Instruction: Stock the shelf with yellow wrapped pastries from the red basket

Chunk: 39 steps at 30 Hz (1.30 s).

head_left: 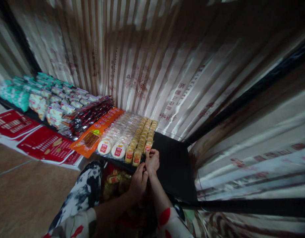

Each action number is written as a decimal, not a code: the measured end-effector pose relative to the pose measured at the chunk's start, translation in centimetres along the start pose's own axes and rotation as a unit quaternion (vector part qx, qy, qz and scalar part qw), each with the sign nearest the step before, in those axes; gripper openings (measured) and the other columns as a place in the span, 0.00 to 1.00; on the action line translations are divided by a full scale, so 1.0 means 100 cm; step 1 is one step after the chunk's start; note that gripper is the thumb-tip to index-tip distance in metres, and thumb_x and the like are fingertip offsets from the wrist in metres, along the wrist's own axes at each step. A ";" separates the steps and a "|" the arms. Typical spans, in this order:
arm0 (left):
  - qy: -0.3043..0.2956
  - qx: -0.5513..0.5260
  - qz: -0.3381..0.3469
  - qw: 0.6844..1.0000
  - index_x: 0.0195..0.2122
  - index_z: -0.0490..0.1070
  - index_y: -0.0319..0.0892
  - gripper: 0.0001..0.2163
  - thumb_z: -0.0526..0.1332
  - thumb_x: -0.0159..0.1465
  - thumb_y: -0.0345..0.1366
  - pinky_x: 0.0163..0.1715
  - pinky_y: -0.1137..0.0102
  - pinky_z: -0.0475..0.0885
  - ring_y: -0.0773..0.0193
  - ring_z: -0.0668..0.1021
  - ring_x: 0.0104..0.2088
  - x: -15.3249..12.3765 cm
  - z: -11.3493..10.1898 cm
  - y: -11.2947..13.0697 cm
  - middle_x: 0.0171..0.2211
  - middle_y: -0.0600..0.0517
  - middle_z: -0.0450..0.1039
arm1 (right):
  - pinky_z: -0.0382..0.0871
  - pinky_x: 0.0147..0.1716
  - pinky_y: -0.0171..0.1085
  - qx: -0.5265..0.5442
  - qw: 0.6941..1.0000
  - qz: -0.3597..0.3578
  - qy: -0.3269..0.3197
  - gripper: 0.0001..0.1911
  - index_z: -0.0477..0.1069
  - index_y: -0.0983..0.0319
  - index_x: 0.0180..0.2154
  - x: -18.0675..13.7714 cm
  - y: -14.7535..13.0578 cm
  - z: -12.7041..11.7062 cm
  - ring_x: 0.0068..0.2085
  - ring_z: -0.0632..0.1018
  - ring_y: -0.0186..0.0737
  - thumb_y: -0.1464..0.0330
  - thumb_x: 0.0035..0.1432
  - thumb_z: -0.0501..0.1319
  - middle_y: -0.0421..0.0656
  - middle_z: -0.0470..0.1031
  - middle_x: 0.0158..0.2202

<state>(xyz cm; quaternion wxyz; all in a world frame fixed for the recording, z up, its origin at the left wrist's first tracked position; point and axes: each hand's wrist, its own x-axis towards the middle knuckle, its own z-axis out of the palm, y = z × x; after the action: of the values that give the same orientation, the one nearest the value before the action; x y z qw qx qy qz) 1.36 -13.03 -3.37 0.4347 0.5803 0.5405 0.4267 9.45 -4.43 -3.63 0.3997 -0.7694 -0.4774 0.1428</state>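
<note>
My right hand point(152, 162) reaches to the front of the rightmost row of small yellow-wrapped snacks. Its fingers are closed on the front snack packet point(148, 146), which has an orange-red label. Just below and to the left, my left hand point(138, 181) is at the front edge of the black shelf point(175, 165), its fingers curled together by my right wrist. Whatever it may hold is hidden. Two more yellow packets point(133, 156) stand at the front of the rows beside it. Left of these lie round white wrapped biscuits point(118, 150) in clear packs.
Further left are an orange snack bag point(89, 140), dark red packets point(90, 114), white packets point(55, 114) and teal packets point(19, 96). A red and white carton point(48, 143) is on the floor. Yellow packets point(115, 180) lie below the shelf. Pleated printed curtain point(142, 66) hangs behind.
</note>
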 end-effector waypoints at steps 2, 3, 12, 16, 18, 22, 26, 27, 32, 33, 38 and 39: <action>0.001 -0.001 0.012 1.000 0.54 0.61 0.31 0.22 0.45 0.62 0.37 0.56 0.62 0.61 0.58 0.67 0.55 -0.003 -0.001 -0.001 0.54 0.39 0.64 | 0.61 0.29 0.34 -0.016 1.000 -0.024 0.012 0.12 0.63 0.59 0.34 0.000 -0.001 0.001 0.30 0.71 0.38 0.59 0.51 0.53 0.41 0.68 0.31; 0.002 -0.002 0.019 1.000 0.53 0.62 0.32 0.21 0.45 0.62 0.37 0.56 0.62 0.62 0.59 0.67 0.54 -0.004 -0.001 -0.002 0.54 0.39 0.64 | 0.61 0.29 0.34 -0.024 0.999 -0.037 0.014 0.11 0.63 0.59 0.33 0.001 -0.002 0.001 0.30 0.71 0.38 0.59 0.52 0.52 0.41 0.68 0.31; 0.005 -0.001 0.002 1.000 0.55 0.61 0.34 0.22 0.46 0.61 0.36 0.57 0.62 0.60 0.60 0.66 0.55 -0.007 -0.004 -0.004 0.56 0.42 0.62 | 0.60 0.28 0.33 -0.018 0.997 -0.080 0.001 0.09 0.65 0.60 0.33 0.007 -0.005 0.001 0.26 0.68 0.34 0.63 0.54 0.50 0.40 0.63 0.32; 0.007 -0.016 -0.023 1.000 0.56 0.59 0.35 0.22 0.47 0.61 0.35 0.56 0.64 0.62 0.61 0.69 0.53 -0.004 -0.006 -0.002 0.57 0.42 0.61 | 0.61 0.29 0.33 -0.007 0.996 -0.088 0.001 0.09 0.66 0.60 0.33 0.009 -0.004 0.002 0.27 0.67 0.34 0.63 0.54 0.51 0.40 0.62 0.31; 0.010 -0.015 -0.032 0.999 0.56 0.59 0.34 0.23 0.47 0.60 0.35 0.55 0.64 0.63 0.61 0.70 0.51 -0.002 -0.005 -0.004 0.56 0.42 0.62 | 0.60 0.28 0.33 -0.005 0.997 -0.081 0.007 0.09 0.66 0.60 0.33 0.010 -0.004 0.002 0.26 0.67 0.33 0.63 0.54 0.51 0.39 0.63 0.31; 0.009 -0.003 -0.030 1.000 0.56 0.59 0.31 0.23 0.46 0.60 0.34 0.55 0.64 0.63 0.60 0.70 0.51 0.000 -0.003 -0.007 0.55 0.40 0.63 | 0.61 0.28 0.32 -0.009 0.998 -0.061 0.006 0.09 0.67 0.59 0.33 0.013 -0.005 0.004 0.26 0.67 0.33 0.63 0.54 0.52 0.39 0.62 0.31; -0.003 0.020 -0.010 1.000 0.55 0.61 0.30 0.23 0.44 0.61 0.34 0.56 0.62 0.60 0.59 0.67 0.54 -0.001 -0.005 -0.005 0.55 0.40 0.63 | 0.64 0.32 0.33 0.019 0.995 -0.092 -0.015 0.10 0.69 0.60 0.33 0.013 0.002 0.002 0.30 0.68 0.35 0.64 0.54 0.52 0.42 0.64 0.33; -0.008 0.028 -0.001 1.000 0.54 0.62 0.31 0.22 0.44 0.61 0.34 0.57 0.62 0.60 0.59 0.66 0.55 -0.002 -0.006 -0.003 0.54 0.40 0.64 | 0.64 0.33 0.34 0.030 0.994 -0.104 -0.018 0.11 0.70 0.61 0.33 0.013 0.004 0.001 0.31 0.68 0.35 0.64 0.54 0.51 0.43 0.65 0.35; -0.012 0.073 0.054 0.996 0.47 0.68 0.37 0.17 0.45 0.61 0.32 0.52 0.63 0.64 0.61 0.70 0.49 -0.010 -0.013 0.005 0.46 0.45 0.71 | 0.66 0.40 0.38 0.055 0.991 -0.124 -0.018 0.13 0.73 0.62 0.36 0.005 0.013 -0.005 0.33 0.69 0.35 0.65 0.53 0.52 0.48 0.65 0.42; -0.012 0.084 0.062 0.994 0.45 0.69 0.39 0.16 0.46 0.60 0.32 0.51 0.63 0.65 0.61 0.71 0.47 -0.014 -0.015 0.005 0.43 0.46 0.72 | 0.66 0.41 0.38 0.054 0.990 -0.126 -0.016 0.14 0.73 0.62 0.37 0.001 0.012 -0.007 0.34 0.70 0.36 0.65 0.53 0.52 0.48 0.65 0.43; -0.043 0.128 0.061 0.989 0.34 0.71 0.41 0.13 0.46 0.60 0.30 0.42 0.66 0.67 0.62 0.72 0.38 -0.043 -0.034 -0.013 0.33 0.49 0.73 | 0.67 0.35 0.36 0.091 0.988 -0.124 -0.017 0.17 0.71 0.64 0.40 -0.038 0.004 -0.027 0.32 0.70 0.36 0.62 0.55 0.51 0.49 0.69 0.40; -0.053 0.136 0.050 0.988 0.33 0.71 0.42 0.12 0.47 0.59 0.30 0.41 0.67 0.67 0.62 0.72 0.37 -0.050 -0.039 -0.020 0.33 0.49 0.73 | 0.67 0.33 0.35 0.107 0.987 -0.119 -0.032 0.17 0.71 0.64 0.40 -0.050 0.003 -0.032 0.32 0.71 0.36 0.61 0.56 0.50 0.48 0.70 0.39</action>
<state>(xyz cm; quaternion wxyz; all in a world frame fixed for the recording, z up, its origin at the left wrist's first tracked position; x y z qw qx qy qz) -3.16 -17.74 -4.41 0.3578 0.6825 0.5397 0.3388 9.05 -10.26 -2.68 0.4784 -0.6546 -0.5604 0.1691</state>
